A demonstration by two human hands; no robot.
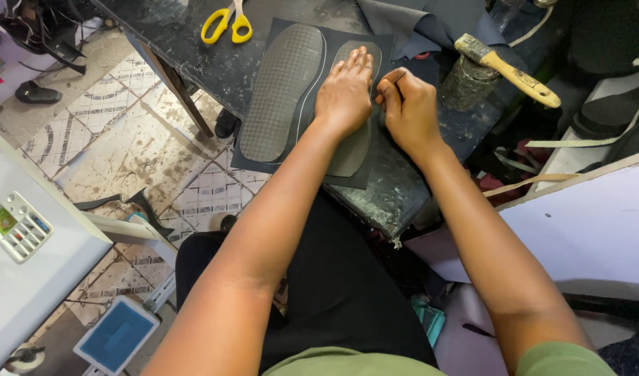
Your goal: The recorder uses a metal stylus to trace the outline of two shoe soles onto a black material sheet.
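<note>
My left hand (345, 94) lies flat, fingers together, on a grey insole-shaped template (353, 150) that rests on a dark sheet of material (264, 167) on the black worktable (194, 42). Beside it, my right hand (409, 111) pinches a thin marking tool (397, 78) with its tip at the template's right edge. To the left on the same sheet lies a second textured grey insole (283, 90), outlined with a pale line.
Yellow-handled scissors (227, 24) lie at the table's back left. A brush with a wooden handle (507, 69) rests on a dirty can (466, 83) to the right. Dark fabric (431, 24) is piled behind. A white machine panel with buttons (16, 226) stands at left over tiled floor.
</note>
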